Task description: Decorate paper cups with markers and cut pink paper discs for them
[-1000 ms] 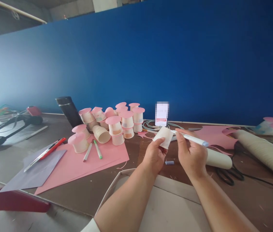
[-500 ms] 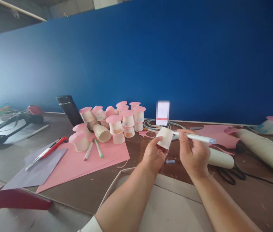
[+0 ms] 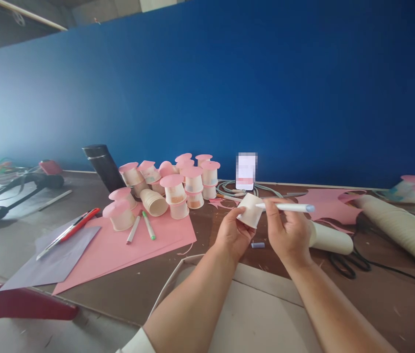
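Observation:
A white paper cup (image 3: 250, 211) is gripped in my left hand (image 3: 233, 230), mouth tilted down, with the thumb on its side. My right hand (image 3: 288, 230) pinches a white marker pen (image 3: 293, 207) with a pale blue end; its tip meets the right side of the cup or hovers just by it. Below the cup, a small blue pen cap (image 3: 257, 245) lies on the brown table. Any mark on the cup is too faint to make out.
Several cups with pink paper tops (image 3: 172, 189) stand left of centre. Two markers (image 3: 148, 226) and a red utility knife (image 3: 78, 225) lie on coloured paper sheets (image 3: 111, 255). A black flask (image 3: 103, 166) stands behind, a lit phone (image 3: 246, 171) ahead, and stacked cups (image 3: 402, 228) lie right.
My right hand has moved left, bringing the marker's tip onto or close to the cup's side. The left hand keeps its hold on the cup. The view has shifted slightly.

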`<state>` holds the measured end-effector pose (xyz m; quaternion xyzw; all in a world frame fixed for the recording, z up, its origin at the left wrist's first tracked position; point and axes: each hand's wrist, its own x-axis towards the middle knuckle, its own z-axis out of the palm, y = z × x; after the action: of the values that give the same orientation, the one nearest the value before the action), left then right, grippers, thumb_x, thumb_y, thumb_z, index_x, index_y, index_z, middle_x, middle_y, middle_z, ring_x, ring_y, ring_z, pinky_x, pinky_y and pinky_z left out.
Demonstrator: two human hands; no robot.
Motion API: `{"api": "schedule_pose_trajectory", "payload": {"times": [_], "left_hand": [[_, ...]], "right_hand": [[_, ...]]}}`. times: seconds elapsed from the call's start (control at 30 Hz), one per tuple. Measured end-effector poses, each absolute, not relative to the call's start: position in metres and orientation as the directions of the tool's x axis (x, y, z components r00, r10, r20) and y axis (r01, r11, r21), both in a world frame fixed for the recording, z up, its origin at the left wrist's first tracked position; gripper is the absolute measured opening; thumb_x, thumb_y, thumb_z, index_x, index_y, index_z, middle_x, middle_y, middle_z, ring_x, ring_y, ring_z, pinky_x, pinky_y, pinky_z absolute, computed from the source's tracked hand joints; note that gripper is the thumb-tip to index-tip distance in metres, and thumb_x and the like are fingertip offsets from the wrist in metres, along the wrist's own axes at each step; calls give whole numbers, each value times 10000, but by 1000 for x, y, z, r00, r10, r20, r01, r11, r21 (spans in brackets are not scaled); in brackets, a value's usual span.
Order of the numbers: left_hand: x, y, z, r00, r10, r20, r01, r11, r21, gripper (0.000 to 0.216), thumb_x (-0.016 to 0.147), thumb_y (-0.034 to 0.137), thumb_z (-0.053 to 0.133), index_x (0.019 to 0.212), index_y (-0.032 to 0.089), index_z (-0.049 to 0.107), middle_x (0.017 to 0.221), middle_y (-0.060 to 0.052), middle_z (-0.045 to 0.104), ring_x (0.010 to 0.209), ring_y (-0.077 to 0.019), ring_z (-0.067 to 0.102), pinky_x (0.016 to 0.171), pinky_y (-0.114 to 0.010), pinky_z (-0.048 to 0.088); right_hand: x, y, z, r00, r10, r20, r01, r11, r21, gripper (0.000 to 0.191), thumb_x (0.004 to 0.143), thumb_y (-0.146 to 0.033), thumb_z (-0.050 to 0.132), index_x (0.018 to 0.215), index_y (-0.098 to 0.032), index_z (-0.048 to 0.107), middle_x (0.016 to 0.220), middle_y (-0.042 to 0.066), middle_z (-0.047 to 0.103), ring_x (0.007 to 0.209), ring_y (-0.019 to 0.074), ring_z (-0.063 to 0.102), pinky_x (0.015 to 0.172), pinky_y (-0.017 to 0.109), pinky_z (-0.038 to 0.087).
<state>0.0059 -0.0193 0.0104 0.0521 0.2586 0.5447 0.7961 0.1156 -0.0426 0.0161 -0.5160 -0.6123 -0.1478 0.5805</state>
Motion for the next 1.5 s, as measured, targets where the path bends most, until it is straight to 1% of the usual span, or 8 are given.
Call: {"api": "schedule_pose_trajectory", "payload": {"times": [0.2,0.37,0.53,0.8,1.03,1.27,1.4,1.5], "left_hand": [[7,-19,10,266,893,-364,-835,402,376,209,705,89,643,908,129,610,868,-73,682,721,-151,655,542,-208,472],[9,-20,11,241,911,-335,-826,374,422,194,715,77,635,906,103,639,880,-85,697,723,-137,658,586,-199,498],[9,-22,14,213,914,-346,-830,356,429,211,706,69,636,913,110,646,891,-80,700,737,-134,655,561,-186,477],[7,-19,12,256,898,-358,-843,389,372,202,712,84,631,910,119,622,862,-74,688,715,-142,651,547,-200,478],[6,-16,9,276,887,-371,-848,407,340,234,716,101,642,949,112,620,916,-93,686,745,-160,661,560,-214,497],[5,-17,12,269,884,-382,-863,397,312,212,713,86,630,923,104,612,860,-81,678,717,-156,653,552,-216,497],[3,-16,12,272,883,-381,-868,396,298,206,715,87,627,919,108,612,842,-77,678,708,-160,653,543,-222,495],[2,-15,11,290,880,-375,-868,408,285,196,723,89,614,919,93,615,831,-85,679,697,-161,652,541,-222,498]], "right_hand": [[120,-41,16,278,428,860,801,392,-453,210,925,-345,526,923,-200,678,901,70,718,841,214,660,763,331,485],[117,-43,17,181,474,862,806,431,-406,192,926,-326,534,920,-208,685,917,57,724,853,207,661,781,326,480],[118,-44,16,302,415,858,792,392,-468,231,923,-356,528,927,-189,687,885,79,720,819,219,656,751,344,490],[117,-43,14,324,494,807,773,354,-527,318,935,-416,486,854,-179,681,821,83,717,775,224,649,752,358,480],[119,-40,14,266,428,864,817,375,-438,221,921,-349,537,881,-185,681,870,76,718,820,214,654,767,330,479],[117,-42,14,240,464,853,817,378,-435,220,920,-348,541,864,-189,683,832,65,715,796,207,657,771,326,482],[118,-41,12,309,450,838,794,363,-488,241,921,-363,535,881,-180,687,836,73,716,789,209,653,745,323,486],[118,-41,13,273,474,837,794,381,-474,237,916,-362,544,858,-183,689,827,67,715,776,200,653,747,320,490]]}}
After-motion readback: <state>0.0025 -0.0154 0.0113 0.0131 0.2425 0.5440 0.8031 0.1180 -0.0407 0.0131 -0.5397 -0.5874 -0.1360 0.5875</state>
